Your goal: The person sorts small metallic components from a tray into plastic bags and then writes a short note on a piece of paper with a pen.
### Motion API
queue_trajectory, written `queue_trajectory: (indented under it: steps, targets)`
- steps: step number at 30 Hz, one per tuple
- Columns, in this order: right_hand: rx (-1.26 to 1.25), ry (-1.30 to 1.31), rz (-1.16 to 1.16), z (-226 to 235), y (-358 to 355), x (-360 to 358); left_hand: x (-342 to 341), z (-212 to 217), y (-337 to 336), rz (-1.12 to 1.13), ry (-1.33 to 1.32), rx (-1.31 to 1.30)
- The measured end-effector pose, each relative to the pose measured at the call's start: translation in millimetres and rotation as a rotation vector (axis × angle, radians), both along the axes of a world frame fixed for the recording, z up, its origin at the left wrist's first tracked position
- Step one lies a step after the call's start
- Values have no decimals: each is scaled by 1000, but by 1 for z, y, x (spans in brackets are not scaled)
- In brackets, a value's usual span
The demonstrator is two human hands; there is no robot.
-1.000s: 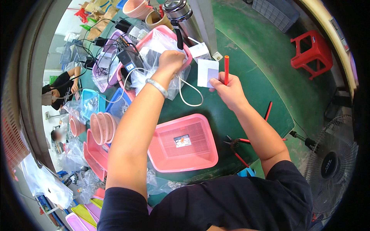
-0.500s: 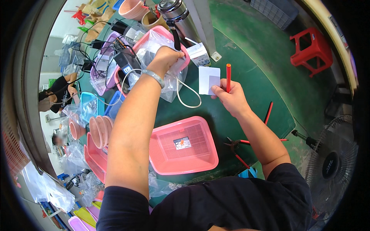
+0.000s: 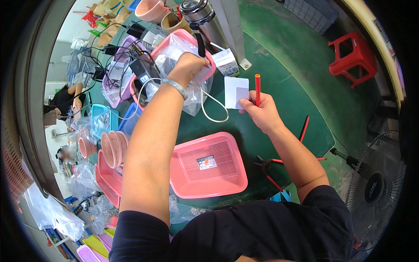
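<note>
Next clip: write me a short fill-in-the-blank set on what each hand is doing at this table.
1. The right hand holds a slim ____ stick upright beside a white card.
2. The left hand grips a clear plastic ____ lying in a pink basket.
3. Between the forearms, a shallow pink ____ sits on the green table.
4. The left wrist wears a ____.

Missing words: red; bag; tray; bracelet
</note>
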State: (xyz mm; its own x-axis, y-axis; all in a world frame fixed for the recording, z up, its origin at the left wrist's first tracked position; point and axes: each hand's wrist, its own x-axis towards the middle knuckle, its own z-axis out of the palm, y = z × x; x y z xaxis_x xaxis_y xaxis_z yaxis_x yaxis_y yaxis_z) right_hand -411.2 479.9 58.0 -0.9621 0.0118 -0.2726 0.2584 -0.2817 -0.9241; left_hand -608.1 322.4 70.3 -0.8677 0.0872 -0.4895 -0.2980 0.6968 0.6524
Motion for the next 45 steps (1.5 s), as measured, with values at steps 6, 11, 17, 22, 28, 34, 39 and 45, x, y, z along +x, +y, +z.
queue_trajectory:
  steps: [6,11,17,22,28,34,39,45]
  targets:
    - [9,-4,9,-1,0,0,-2,-2,-1,1,-6,-50]
    - [15,-14,7,-1,0,0,4,7,2,19,-11,-5]
    - [11,-21,13,0,-1,1,-11,-20,-7,-58,82,-147]
    - [11,-12,16,-4,0,1,-13,-26,-9,-76,93,-116]
    - [5,23,-42,-6,-5,3,-7,-10,-4,-60,63,-98]
    - [1,28,-56,-8,-6,3,-22,-34,-12,-102,78,-212]
    - [6,-9,-25,-4,-3,3,-23,-34,-11,-174,127,-319]
    - [25,-27,12,-5,1,4,-20,-31,-9,-141,129,-298]
